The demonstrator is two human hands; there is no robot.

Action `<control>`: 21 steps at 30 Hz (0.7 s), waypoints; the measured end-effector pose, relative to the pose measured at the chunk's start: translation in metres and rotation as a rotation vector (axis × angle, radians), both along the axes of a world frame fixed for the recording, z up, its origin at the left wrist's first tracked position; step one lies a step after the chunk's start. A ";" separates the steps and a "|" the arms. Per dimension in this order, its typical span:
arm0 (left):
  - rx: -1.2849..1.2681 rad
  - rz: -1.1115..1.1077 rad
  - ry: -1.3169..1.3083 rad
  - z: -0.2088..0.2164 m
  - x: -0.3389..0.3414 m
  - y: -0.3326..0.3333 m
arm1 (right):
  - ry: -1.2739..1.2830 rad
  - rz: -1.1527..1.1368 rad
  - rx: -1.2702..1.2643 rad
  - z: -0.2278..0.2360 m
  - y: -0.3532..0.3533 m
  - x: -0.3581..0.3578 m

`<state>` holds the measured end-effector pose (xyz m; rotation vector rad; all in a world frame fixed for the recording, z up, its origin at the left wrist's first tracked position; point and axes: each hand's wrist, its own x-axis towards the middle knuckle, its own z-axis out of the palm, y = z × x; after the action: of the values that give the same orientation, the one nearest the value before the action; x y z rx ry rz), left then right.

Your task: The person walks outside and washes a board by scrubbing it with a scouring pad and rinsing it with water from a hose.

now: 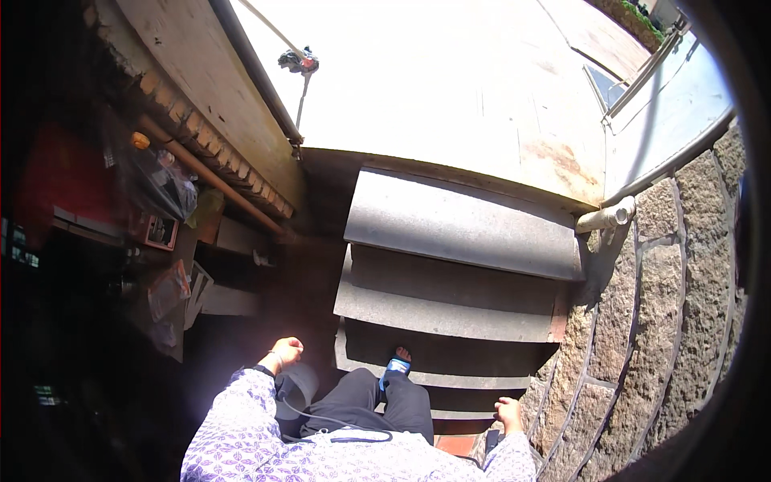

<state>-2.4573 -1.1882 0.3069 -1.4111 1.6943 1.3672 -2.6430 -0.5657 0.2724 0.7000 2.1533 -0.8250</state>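
My left hand (286, 352) is closed in front of me at the left, its fingers curled. Just below it hangs a pale grey, rounded, bucket-like thing (300, 384); whether the fingers hold its handle I cannot make out. A thin grey cord (321, 421) loops across my lap. At the right my right hand (508, 411) is curled beside the stone wall, and what it holds, if anything, is hidden. A dark object (491, 440) shows near that wrist. One foot in a blue sandal (397, 365) rests on the grey stone steps (434, 313).
The steps rise ahead to a sunlit landing (450, 88). A rough stone wall (642, 297) and a pale pipe end (609, 218) flank the right. A dark lower space at left holds bagged items (167, 291). A mop-like tool (299, 61) stands at the top left.
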 end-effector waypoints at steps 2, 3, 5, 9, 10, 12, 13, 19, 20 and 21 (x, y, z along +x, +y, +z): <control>0.011 0.009 -0.039 -0.006 0.011 -0.011 | 0.122 0.223 0.237 0.015 -0.014 -0.126; -0.007 0.048 -0.058 -0.004 0.026 -0.015 | 0.197 0.247 0.188 0.018 -0.047 -0.187; -0.063 0.115 -0.098 0.016 0.021 -0.020 | 0.353 0.109 -0.169 0.067 -0.141 -0.281; -0.073 0.221 -0.073 0.052 -0.030 -0.048 | 0.482 0.321 -0.501 0.135 -0.282 -0.371; -0.039 0.279 -0.049 0.052 -0.035 -0.055 | 0.413 0.376 -0.504 0.142 -0.307 -0.373; 0.029 0.315 -0.028 0.081 -0.071 -0.074 | 0.232 0.471 -0.452 0.154 -0.339 -0.355; 0.026 0.274 -0.059 0.108 -0.103 -0.087 | 0.089 0.500 -0.389 0.163 -0.348 -0.346; -0.050 0.164 0.053 0.225 -0.284 -0.177 | -0.362 0.258 -0.270 0.186 -0.320 -0.323; -0.055 0.183 0.080 0.231 -0.309 -0.191 | -0.326 0.282 -0.240 0.192 -0.318 -0.331; -0.073 0.212 0.104 0.234 -0.331 -0.207 | -0.356 0.158 -0.214 0.215 -0.336 -0.346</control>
<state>-2.7881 -1.3947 0.5410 -1.6248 1.7145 1.5302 -2.9894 -0.9015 0.4874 0.5148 1.7473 -0.7679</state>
